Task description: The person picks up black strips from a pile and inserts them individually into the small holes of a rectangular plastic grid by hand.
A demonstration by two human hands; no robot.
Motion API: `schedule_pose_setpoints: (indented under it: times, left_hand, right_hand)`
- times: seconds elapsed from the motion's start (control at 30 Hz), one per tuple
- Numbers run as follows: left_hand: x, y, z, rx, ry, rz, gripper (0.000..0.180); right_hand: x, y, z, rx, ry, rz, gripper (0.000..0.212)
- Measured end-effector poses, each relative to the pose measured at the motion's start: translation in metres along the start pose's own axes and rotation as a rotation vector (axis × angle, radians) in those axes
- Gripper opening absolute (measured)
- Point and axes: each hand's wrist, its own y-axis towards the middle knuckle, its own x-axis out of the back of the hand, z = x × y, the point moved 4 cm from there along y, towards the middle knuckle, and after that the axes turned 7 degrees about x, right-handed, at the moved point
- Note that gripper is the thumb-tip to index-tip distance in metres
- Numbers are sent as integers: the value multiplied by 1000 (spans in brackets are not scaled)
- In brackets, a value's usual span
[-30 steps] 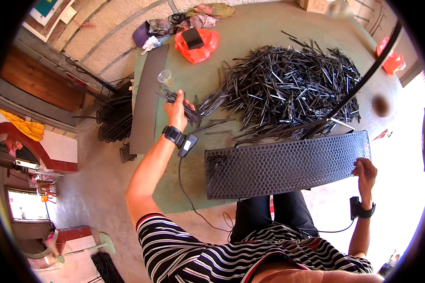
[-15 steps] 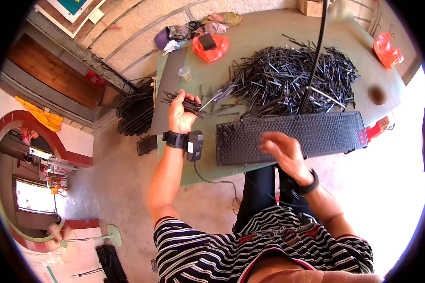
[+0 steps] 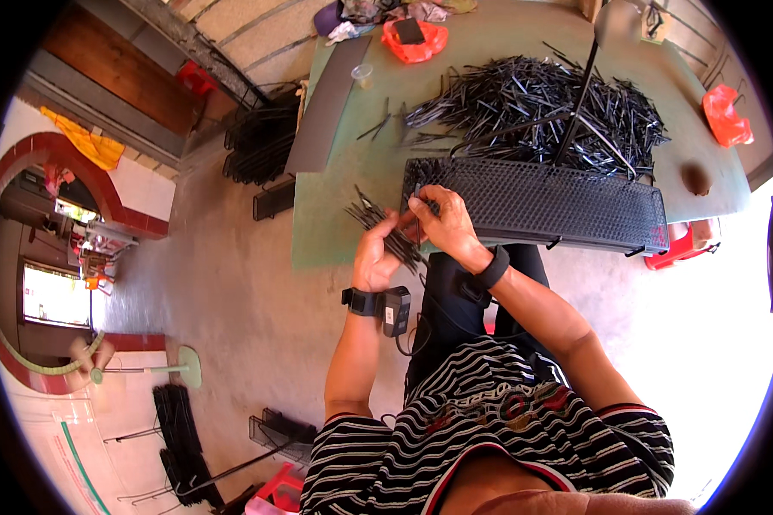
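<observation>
My left hand (image 3: 378, 259) is closed round a loose bundle of thin black strips (image 3: 401, 247), whose ends fan out on both sides of it. Close beside it, my right hand (image 3: 448, 225) pinches what looks like a single black strip at the left end of a long black mesh basket (image 3: 532, 202). The fingertips partly hide that strip and the basket's corner. The basket lies along the table's near edge, with a dark rod stand (image 3: 580, 99) rising behind it. A large heap of the same black strips (image 3: 541, 107) covers the table beyond.
On the green table (image 3: 335, 206) are a grey board (image 3: 328, 112), a clear plastic cup (image 3: 362, 75), a red bag with a dark block (image 3: 416, 47) and another red bag (image 3: 726, 114). A few strips lie left of the heap. Black racks (image 3: 262, 142) stand left of the table.
My left hand has come nearer me and rightward with its bundle, away from the heap. My right hand has moved left to the basket's left end, its fingers closing. The view has shifted.
</observation>
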Motion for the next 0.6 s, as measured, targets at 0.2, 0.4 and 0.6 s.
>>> schedule_pose_setpoints:
  times: [0.2, 0.4, 0.6]
  left_hand:
    - [42, -24, -1, -69, 126, -62, 18]
    - [60, -16, -44, -705, 566, -276, 10]
    - [100, 17, -56, -1097, 830, -401, 25]
  right_hand:
    - [-47, 0, -10, 1, -112, 265, 26]
    - [-90, 6, -16, 36, -232, 349, 70]
    - [-123, 15, -35, 5, -134, 263, 78]
